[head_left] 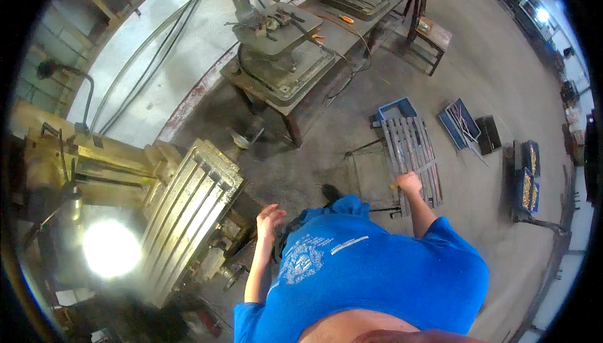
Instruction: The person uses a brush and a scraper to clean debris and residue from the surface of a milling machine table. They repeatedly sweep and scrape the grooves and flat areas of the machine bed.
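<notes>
My right hand (410, 183) is closed on the near part of a slatted chair (408, 145) with worn grey-brown slats and thin dark metal legs. A small yellowish bit shows beside my fingers; I cannot make out whether it belongs to the chair. My left hand (270, 220) hovers in front of my body, fingers loosely bent and apart, with nothing visible in it. It is nearest to the milling machine's slotted metal table (195, 208) on the left, without touching it.
A drill press (270, 35) stands on a metal bench (286, 95) ahead. Blue bins (397, 109) and a blue bin of rods (460, 123) sit beyond the chair. Farther right are bins of small brass-coloured parts (527, 186). A bright lamp (112, 249) glows at lower left.
</notes>
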`<state>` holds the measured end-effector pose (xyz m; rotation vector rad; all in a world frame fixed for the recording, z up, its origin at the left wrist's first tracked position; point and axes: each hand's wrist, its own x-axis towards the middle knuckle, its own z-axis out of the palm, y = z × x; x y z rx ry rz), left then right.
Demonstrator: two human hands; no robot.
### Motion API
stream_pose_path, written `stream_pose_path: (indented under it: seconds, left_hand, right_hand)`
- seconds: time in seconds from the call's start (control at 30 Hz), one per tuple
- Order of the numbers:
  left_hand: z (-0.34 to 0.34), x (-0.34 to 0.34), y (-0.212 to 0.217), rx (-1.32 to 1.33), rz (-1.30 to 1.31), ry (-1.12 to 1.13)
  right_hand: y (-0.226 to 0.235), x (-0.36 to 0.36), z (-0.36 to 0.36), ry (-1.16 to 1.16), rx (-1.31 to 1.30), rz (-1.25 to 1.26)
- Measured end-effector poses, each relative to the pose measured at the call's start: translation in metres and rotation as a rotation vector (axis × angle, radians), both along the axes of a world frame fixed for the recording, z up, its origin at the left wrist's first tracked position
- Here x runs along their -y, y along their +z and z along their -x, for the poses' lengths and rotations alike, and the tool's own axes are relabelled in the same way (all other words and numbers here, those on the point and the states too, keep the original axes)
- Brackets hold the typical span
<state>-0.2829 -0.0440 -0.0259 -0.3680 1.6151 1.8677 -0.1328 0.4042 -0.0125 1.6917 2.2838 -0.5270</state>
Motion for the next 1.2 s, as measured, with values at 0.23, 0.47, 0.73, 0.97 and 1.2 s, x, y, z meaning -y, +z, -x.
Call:
stream_pose_path:
  seconds: [0.23,0.47,0.73,0.97,1.2]
  left_hand:
    - [-0.011,0.013,0.006,0.007,0.021,0.145]
    - [0.034,-0.034,0.045,-0.244,0.074,0.094]
    - [0.03,-0.019,0.105,-0.133,-0.352,0.173]
    - [0.037,-0.03,0.09,-0.21,-0.156,0.198]
    - [0.059,-0.032,0.073,-0.073,-0.31,-0.042]
  right_hand:
    - [0.026,-0.006,0.082,0.599,-0.266,-0.081]
    - [0.158,0.218,0.166,1.583,-1.004,0.185]
    - [0.089,0.209,0.193,1.446,-0.042,-0.009]
    - [0.166,0.266,0.178,1.728,-0.832,0.29]
    - [0.03,0.111,0.174,1.061,-0.352,0.293]
